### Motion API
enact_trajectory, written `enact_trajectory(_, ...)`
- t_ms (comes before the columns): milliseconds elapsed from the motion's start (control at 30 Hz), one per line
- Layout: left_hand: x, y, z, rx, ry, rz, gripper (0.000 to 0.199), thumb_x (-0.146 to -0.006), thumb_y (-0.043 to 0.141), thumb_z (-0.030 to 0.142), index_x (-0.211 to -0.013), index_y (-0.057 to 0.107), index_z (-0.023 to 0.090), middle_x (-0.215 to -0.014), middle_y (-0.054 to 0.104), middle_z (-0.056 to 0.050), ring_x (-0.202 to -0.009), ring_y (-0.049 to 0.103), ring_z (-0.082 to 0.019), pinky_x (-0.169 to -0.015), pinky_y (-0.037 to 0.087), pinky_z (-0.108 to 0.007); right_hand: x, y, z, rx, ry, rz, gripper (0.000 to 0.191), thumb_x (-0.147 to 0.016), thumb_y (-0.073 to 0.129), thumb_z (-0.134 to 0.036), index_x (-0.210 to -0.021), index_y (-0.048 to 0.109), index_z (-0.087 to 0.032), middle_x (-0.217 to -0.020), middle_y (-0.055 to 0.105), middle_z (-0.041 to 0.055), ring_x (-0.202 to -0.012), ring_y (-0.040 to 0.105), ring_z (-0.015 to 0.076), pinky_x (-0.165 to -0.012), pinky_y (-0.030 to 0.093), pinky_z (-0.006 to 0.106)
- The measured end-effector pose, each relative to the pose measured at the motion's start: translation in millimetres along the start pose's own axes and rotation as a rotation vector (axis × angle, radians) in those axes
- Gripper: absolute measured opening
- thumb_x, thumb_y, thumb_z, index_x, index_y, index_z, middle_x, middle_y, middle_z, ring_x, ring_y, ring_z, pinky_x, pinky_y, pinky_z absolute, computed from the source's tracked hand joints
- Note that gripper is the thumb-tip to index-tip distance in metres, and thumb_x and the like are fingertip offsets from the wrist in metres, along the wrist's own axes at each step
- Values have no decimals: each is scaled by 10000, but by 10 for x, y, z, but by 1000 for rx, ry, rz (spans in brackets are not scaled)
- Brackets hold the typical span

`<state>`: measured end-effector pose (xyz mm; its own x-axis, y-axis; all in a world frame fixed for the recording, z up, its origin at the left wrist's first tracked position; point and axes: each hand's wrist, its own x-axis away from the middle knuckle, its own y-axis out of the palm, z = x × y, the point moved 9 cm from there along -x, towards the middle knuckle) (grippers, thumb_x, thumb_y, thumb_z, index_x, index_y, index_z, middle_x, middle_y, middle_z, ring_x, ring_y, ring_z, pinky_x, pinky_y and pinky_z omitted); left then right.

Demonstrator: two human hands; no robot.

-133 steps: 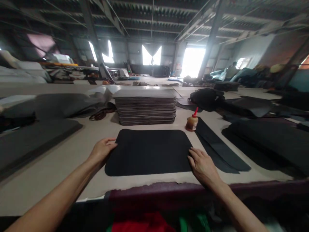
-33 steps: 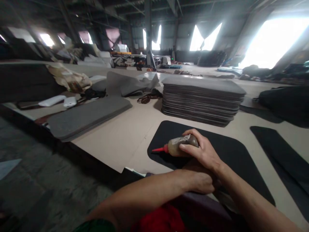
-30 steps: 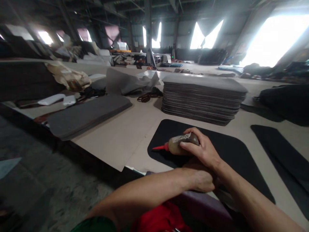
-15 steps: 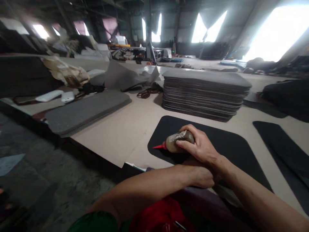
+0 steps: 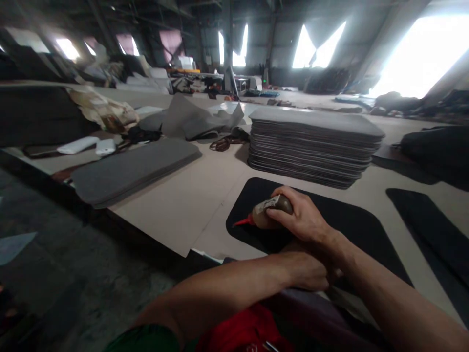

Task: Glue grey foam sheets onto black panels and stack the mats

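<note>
My right hand [image 5: 302, 215] is wrapped round a squeeze bottle [image 5: 266, 213] with a cloudy body and a pointed red nozzle. The bottle lies nearly level, its tip at the left part of a black rounded sheet [image 5: 348, 222] on the table. My left hand [image 5: 311, 274] is below and behind my right wrist, with the left forearm crossing in from the lower left. Its fingers are hidden under the right forearm, so what they hold, if anything, does not show.
Behind the black sheet stands a tall stack of grey sheets [image 5: 315, 146]. A lower grey stack [image 5: 135, 171] lies along the table's left edge. More dark pieces [image 5: 432, 230] are at the right. Coiled brown cord [image 5: 223, 143] and crumpled grey material [image 5: 198, 117] lie farther back.
The bottle's nozzle has tipped slightly, and my right hand has shifted a little. My left hand has moved slightly right, farther under my right forearm. The camera view has shifted a little.
</note>
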<state>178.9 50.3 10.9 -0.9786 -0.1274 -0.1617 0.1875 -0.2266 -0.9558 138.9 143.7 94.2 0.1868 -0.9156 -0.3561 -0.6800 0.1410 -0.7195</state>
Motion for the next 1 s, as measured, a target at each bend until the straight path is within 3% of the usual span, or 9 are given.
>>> enact_trajectory(67,-11,16,33,-40,63,41,344,-960,394,185,-1196,632,106,-1215,672,-119,-1139,585,-271,-1024,448,-393,-33,-16,-16,42,-4,17,229,-824,649,-374,-986,587,-224,-903,629,6,-801,572,193,-723,410,318)
enact_trajectory(200,-20,61,-3,2,54,54,322,-955,402,211,-1150,634,104,-1142,691,-115,-1093,611,-275,-976,470,-396,-67,-9,-11,25,27,-18,225,-819,649,-369,-984,586,-229,-869,621,-8,-776,561,183,-703,403,312)
enact_trajectory(333,-16,-10,7,7,22,45,356,-971,378,235,-1195,599,67,-1168,686,-140,-1126,606,-290,-996,462,-406,-104,-29,-33,71,11,-28,231,-829,646,-380,-991,588,-226,-881,617,-6,-783,555,184,-712,395,316)
enact_trajectory(500,8,-134,-24,26,-43,117,320,-952,419,256,-1176,595,109,-1231,663,-122,-1188,573,-292,-1013,456,-408,-208,-90,-17,205,14,19,214,-832,651,-365,-973,580,-221,-900,614,7,-787,550,197,-695,372,319)
enact_trajectory(667,9,-127,-59,93,-55,147,348,-947,426,280,-1223,556,113,-1271,636,-133,-1225,556,-289,-1057,436,-414,-239,-81,-24,203,1,-4,196,-836,655,-348,-965,569,-229,-890,613,2,-802,554,202,-695,375,310)
enact_trajectory(800,6,-129,-64,104,-68,120,357,-936,435,275,-1220,558,98,-1266,634,-153,-1222,556,-308,-1036,455,-445,-279,-110,-36,359,-40,33,243,-856,642,-342,-1051,565,-219,-983,625,26,-842,580,221,-708,375,327)
enact_trajectory(1000,49,-151,-84,124,-89,177,406,-928,484,315,-1284,536,126,-1357,585,-137,-1272,518,-305,-1018,471,-451,-431,-144,109,460,2,85,231,-886,615,-364,-1058,559,-222,-1065,636,40,-898,604,249,-693,368,333)
